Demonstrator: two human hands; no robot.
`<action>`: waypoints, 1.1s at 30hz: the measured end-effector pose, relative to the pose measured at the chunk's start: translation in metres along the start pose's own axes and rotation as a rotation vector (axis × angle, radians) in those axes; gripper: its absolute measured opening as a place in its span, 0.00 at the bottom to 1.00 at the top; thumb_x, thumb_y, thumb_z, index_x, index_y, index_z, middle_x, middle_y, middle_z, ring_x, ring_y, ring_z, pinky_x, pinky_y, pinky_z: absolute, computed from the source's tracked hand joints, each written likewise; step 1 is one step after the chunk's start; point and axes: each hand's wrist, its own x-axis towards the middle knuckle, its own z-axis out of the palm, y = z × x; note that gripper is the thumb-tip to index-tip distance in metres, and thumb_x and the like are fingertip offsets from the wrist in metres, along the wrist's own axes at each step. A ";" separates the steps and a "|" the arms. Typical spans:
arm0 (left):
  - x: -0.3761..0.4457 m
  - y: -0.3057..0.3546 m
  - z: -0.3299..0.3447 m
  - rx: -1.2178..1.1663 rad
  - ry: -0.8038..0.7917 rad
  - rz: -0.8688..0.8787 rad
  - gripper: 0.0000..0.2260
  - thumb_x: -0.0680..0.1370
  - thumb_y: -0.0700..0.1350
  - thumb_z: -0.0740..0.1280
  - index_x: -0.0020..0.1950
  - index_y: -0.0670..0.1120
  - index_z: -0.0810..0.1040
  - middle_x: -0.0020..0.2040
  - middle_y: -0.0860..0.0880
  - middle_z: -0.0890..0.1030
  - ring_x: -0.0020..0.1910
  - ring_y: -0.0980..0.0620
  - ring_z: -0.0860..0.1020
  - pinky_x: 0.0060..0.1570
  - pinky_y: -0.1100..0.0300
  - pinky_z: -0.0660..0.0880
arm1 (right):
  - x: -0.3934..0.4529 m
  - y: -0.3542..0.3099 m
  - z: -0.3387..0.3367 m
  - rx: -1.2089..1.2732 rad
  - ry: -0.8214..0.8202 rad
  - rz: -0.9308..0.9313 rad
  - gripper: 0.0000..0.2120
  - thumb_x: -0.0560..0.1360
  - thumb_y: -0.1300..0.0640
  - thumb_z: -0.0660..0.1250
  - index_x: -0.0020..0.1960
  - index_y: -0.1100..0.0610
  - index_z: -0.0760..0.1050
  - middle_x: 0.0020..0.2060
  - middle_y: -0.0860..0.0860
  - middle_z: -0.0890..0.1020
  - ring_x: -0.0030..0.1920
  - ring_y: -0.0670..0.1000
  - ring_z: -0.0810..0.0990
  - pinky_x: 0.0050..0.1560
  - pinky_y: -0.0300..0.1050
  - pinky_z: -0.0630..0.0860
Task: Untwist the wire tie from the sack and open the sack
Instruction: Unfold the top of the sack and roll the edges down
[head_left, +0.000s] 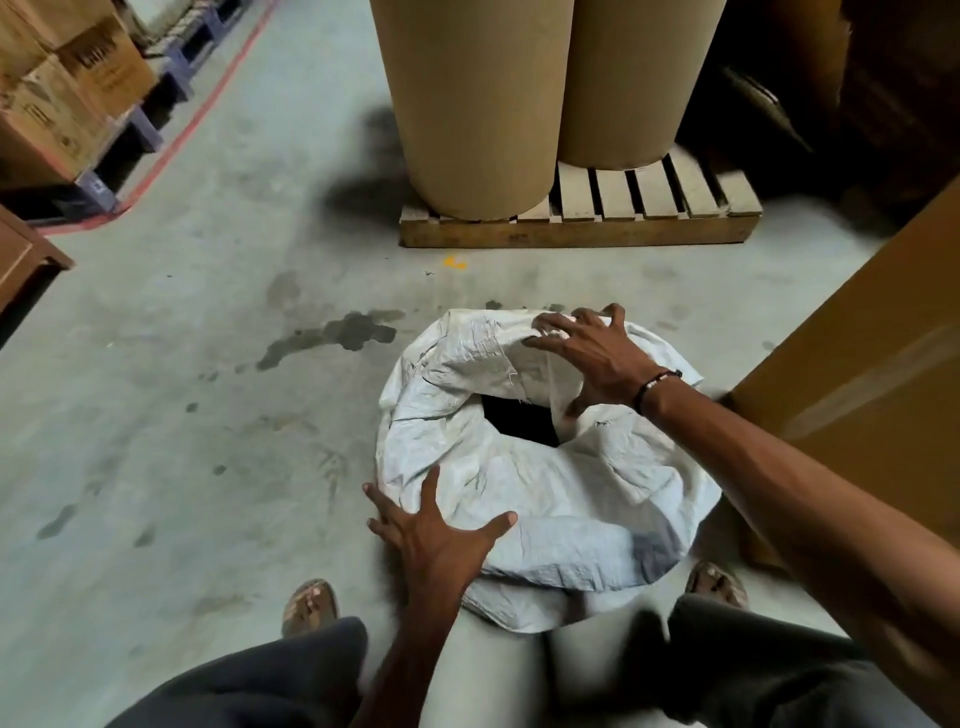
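Note:
A white woven sack (571, 499) stands on the concrete floor between my feet. Its top is rolled outward and a dark opening (522, 423) shows in the middle. My left hand (441, 535) lies flat on the sack's near left rim, fingers spread. My right hand (592, 348) reaches over the far rim, and its fingers curl on the folded cloth there. No wire tie shows anywhere in view.
A wooden pallet (582, 228) with two large brown paper rolls (478, 104) stands just beyond the sack. A big cardboard box (857, 374) crowds the right side. Stacked cartons (62, 88) sit on blue pallets at far left. Dark stains (337, 332) mark the floor.

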 end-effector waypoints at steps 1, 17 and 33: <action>-0.001 0.000 0.002 -0.039 0.004 -0.029 0.59 0.53 0.71 0.81 0.80 0.65 0.59 0.81 0.47 0.27 0.81 0.29 0.38 0.76 0.32 0.59 | 0.000 0.002 0.000 -0.002 -0.006 0.016 0.62 0.52 0.29 0.82 0.81 0.38 0.59 0.81 0.46 0.62 0.73 0.61 0.71 0.66 0.65 0.66; 0.021 0.057 -0.055 0.094 0.027 0.284 0.67 0.47 0.58 0.88 0.80 0.57 0.57 0.80 0.47 0.42 0.75 0.34 0.64 0.70 0.43 0.72 | -0.033 0.046 -0.011 0.142 -0.061 0.258 0.79 0.44 0.15 0.71 0.86 0.49 0.50 0.83 0.45 0.62 0.62 0.62 0.81 0.59 0.60 0.66; 0.104 0.133 -0.180 1.353 0.118 0.519 0.69 0.57 0.61 0.84 0.82 0.61 0.36 0.81 0.38 0.29 0.81 0.29 0.37 0.69 0.21 0.53 | -0.117 0.060 -0.023 -0.166 -0.366 0.418 0.86 0.45 0.16 0.73 0.83 0.53 0.27 0.85 0.47 0.44 0.76 0.70 0.65 0.72 0.77 0.59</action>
